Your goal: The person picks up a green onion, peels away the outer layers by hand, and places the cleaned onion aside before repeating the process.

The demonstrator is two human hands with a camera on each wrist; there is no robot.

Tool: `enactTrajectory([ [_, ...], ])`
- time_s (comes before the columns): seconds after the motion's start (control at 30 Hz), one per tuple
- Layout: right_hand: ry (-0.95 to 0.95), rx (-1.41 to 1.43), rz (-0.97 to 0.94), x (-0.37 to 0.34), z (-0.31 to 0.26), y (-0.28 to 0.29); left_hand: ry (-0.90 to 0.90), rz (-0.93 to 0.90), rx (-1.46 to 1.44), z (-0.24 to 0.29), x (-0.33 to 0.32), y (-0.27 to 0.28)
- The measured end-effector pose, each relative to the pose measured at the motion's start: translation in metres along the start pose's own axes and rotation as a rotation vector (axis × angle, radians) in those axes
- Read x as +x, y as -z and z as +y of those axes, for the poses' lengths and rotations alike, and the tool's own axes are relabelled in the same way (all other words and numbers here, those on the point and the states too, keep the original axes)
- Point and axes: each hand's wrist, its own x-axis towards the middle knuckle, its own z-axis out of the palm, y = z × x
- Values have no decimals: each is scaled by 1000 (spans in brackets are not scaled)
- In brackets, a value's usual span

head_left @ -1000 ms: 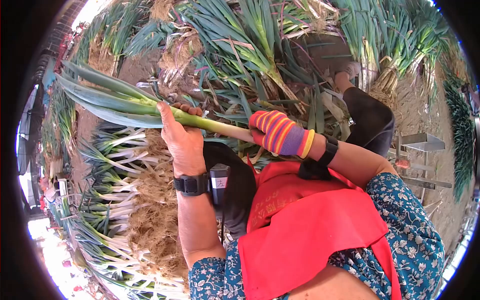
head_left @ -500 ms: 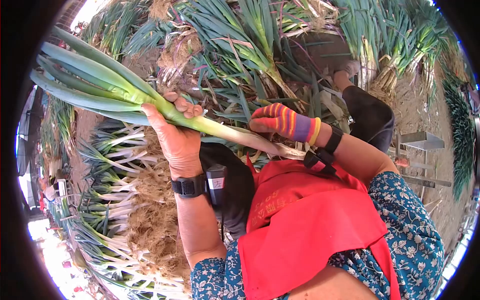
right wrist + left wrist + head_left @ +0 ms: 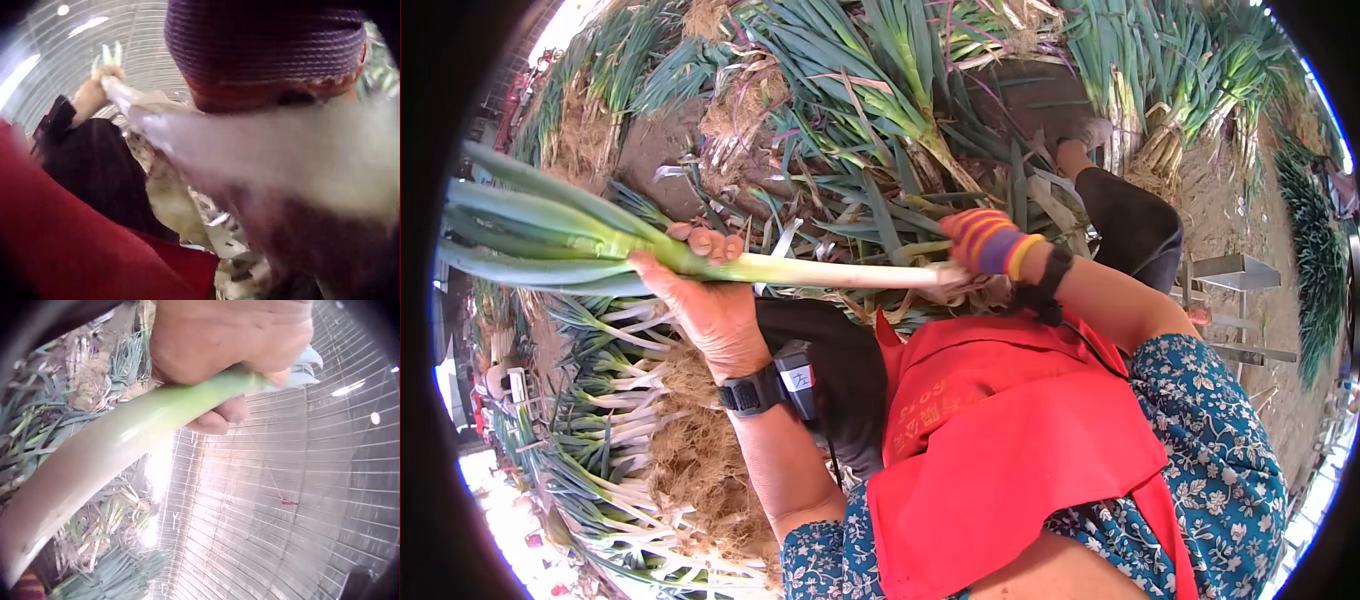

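Note:
A large green onion (image 3: 830,272) lies across the front of the body in the head view, green leaves to the left and white shaft to the right. My bare left hand (image 3: 705,305) grips it where the leaves meet the shaft, fingers curled round it in the left wrist view too. My right hand (image 3: 995,240), in a striped knit glove, is at the root end and pinches a loose strip of its pale outer skin (image 3: 970,287). Blurred pale skin (image 3: 262,150) crosses the glove in the right wrist view and hides the fingertips.
Trimmed green onions (image 3: 620,400) with bushy roots (image 3: 700,450) lie in a long pile at the left. Leafy bunches (image 3: 860,90) and peeled leaf scraps stand and lie ahead. A metal stand (image 3: 1240,272) is at the right, beyond the knee. A red apron (image 3: 1010,420) covers the lap.
My left hand has moved left and down with the green onion, which now lies nearly level. The gloved hand has slid along the shaft to the root end, and the shaft is whiter.

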Motion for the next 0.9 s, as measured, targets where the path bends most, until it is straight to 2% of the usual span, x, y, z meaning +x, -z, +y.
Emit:
enactTrajectory([
  [0.03,-2,-46,13,-12,32,-14,-35,35,28,6,2,13],
  [0.1,-137,-176,98,-39,92,-37,-91,126,61,18,-1,25],
  [0.13,-260,-246,46,-53,108,-28,-109,206,75,21,-3,30],
  [0.17,-385,-316,-6,-68,121,-20,-105,204,79,23,-7,31],
  [0.23,-546,-466,-150,-97,162,-11,-262,361,185,24,-16,28],
  [0.3,-587,-482,-214,-104,190,3,-215,407,103,52,-11,71],
  [0.37,-618,-488,-289,-105,183,13,-267,574,247,58,-14,83],
  [0.43,-282,-399,136,-87,141,36,-296,670,334,51,-19,82],
  [0.5,-239,-89,213,-53,68,72,-300,704,432,44,-23,63],
  [0.57,82,49,298,-50,-11,92,-264,649,410,41,-23,63],
  [0.63,392,-78,564,-41,-55,77,-303,610,714,32,-25,56],
  [0.67,391,-81,567,-34,-62,71,-187,650,367,37,-19,66],
  [0.73,296,-453,466,-26,-69,54,-145,633,339,35,-16,79],
  [0.77,297,-451,465,-25,-66,50,-105,613,312,35,-14,83],
  [0.83,450,-453,534,-24,-57,47,-110,574,333,36,-13,89],
  [0.87,465,-354,438,-28,-52,48,-109,589,371,37,-13,87],
  [0.9,458,-362,434,-33,-39,49,-107,604,408,36,-14,87],
])
